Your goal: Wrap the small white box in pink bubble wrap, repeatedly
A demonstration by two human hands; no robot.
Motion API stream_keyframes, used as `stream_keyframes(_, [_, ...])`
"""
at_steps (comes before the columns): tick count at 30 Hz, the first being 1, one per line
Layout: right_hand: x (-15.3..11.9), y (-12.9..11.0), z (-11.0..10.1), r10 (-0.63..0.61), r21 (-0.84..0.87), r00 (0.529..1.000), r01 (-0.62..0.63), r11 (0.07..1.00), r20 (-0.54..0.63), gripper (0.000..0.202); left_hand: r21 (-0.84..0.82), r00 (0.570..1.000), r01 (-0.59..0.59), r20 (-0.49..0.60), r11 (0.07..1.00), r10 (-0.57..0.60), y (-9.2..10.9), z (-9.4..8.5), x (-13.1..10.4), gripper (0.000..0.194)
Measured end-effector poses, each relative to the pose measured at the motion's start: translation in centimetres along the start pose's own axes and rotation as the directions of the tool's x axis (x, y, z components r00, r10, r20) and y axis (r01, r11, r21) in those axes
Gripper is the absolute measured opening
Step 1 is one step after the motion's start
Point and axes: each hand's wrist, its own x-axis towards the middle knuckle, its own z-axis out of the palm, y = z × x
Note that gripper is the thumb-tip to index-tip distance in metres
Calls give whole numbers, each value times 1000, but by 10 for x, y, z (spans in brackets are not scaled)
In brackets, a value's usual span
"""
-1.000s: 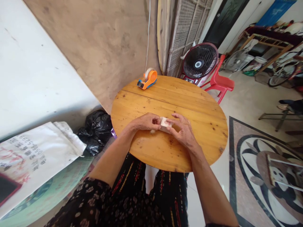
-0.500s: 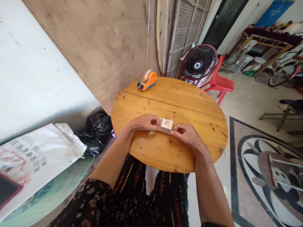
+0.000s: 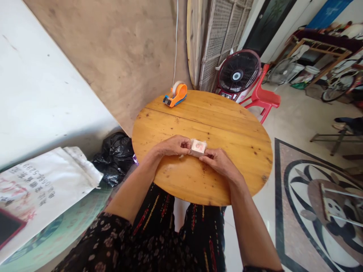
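Observation:
A small pale box with a reddish print on top sits between my two hands over the round wooden table. Clear film seems to stick out around its edges. My left hand pinches at the box's left end, fingers curled together. At the opposite end, my right hand has its thumb and fingers closed on the lower right edge. Both sets of fingertips partly cover the box's ends. Near my left fingertips lies a small light scrap, too small to name.
An orange tape dispenser stands at the table's far edge by the wooden wall panel. Behind the table are a fan and a red chair. A black plastic bag and a white sack lie at the left.
My right hand has moved left, its fingers now closer against the box's right end. The box is turned slightly, while my left hand stays nearly in place.

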Motion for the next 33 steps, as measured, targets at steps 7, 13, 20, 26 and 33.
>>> stream_keyframes(7, [0, 3, 1, 9, 29, 1000, -9, 1000, 17, 28, 141, 990, -23, -136, 990, 42, -2, 3, 2, 10])
stream_keyframes(13, [-2, 10, -9, 22, 82, 980, -6, 997, -200, 34, 90, 985, -31, -169, 995, 46, -4, 1, 0, 23])
stream_keyframes(20, [3, 11, -3, 7, -32, 983, -13, 999, -183, 81, 242, 971, -22, -225, 970, 78, -3, -4, -2, 58])
stream_keyframes(26, [4, 7, 1, -23, -131, 974, -7, 991, -226, 61, 251, 989, -50, -123, 967, 84, -2, -3, 0, 52])
stream_keyframes(33, [4, 8, 2, -24, -140, 975, -7, 990, -220, 61, 199, 987, -58, -133, 978, 86, -1, -1, 0, 46])
